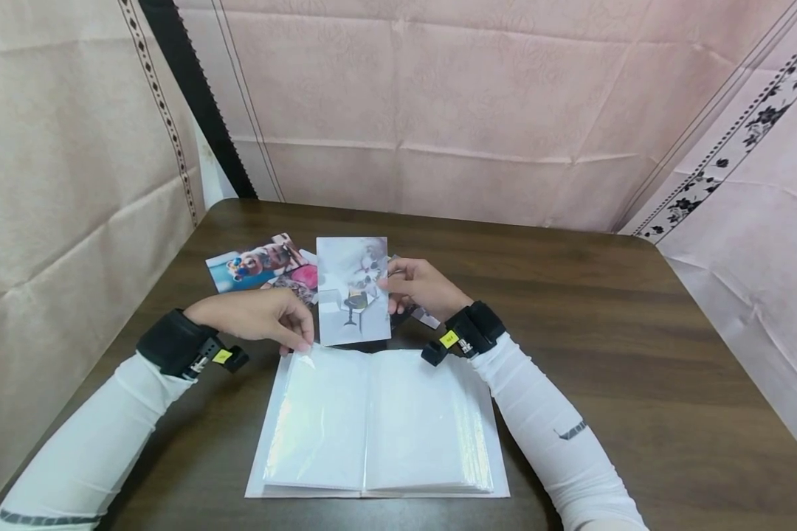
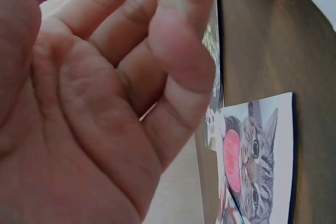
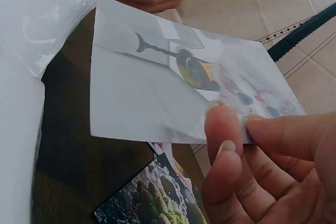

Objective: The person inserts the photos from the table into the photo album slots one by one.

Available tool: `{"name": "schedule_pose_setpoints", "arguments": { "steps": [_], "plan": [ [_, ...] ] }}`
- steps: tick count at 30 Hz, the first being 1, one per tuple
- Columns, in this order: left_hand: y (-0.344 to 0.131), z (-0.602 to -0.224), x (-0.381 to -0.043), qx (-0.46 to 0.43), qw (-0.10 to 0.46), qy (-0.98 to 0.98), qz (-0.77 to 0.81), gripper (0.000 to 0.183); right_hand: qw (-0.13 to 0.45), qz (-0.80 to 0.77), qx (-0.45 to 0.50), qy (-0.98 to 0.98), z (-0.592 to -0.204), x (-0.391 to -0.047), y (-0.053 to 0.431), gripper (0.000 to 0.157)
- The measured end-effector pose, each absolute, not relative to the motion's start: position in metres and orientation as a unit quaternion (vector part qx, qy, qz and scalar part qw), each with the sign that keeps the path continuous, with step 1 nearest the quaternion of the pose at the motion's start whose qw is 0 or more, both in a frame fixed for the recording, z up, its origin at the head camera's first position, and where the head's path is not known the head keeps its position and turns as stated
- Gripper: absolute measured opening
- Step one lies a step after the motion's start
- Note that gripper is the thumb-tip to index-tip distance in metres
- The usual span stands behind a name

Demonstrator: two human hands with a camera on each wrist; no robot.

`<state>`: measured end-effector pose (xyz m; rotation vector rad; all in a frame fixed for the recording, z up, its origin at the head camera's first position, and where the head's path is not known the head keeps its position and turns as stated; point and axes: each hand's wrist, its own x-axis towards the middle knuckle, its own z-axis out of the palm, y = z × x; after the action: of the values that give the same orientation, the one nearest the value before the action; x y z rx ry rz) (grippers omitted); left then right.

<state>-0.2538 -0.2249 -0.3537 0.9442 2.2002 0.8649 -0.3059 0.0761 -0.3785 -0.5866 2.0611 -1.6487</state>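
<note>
A photo album (image 1: 412, 428) with clear plastic pockets lies spread on the table. At the top edge of its left page, my left hand (image 1: 262, 317) pinches the rim of a plastic pocket (image 3: 52, 30) between thumb and fingers. My right hand (image 1: 428, 287) grips a photo print (image 1: 352, 295) by its right edge, just above the album's top. The print shows a white cat and a stemmed glass; in the right wrist view its lower end (image 3: 121, 103) is close to the raised plastic. In the left wrist view my palm and curled fingers (image 2: 121, 66) hide the pocket.
Behind my left hand lie overlapping loose photos: one with a blue background (image 1: 252, 264) and one of a tabby cat (image 2: 252, 161). A plant photo (image 3: 157, 198) lies below the held print. Cloth curtains (image 1: 491, 110) hang around the wooden table (image 1: 604, 332).
</note>
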Motion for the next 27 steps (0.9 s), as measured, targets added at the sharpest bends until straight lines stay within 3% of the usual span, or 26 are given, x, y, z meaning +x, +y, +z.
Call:
{"name": "schedule_pose_setpoints", "arguments": {
  "steps": [27],
  "plan": [
    [-0.2225,-0.3526,-0.2510,0.352,0.286,0.817,0.354,0.025,0.255,-0.580,-0.245,0.734,-0.3813,-0.3075,0.0672,0.020]
  ]
}}
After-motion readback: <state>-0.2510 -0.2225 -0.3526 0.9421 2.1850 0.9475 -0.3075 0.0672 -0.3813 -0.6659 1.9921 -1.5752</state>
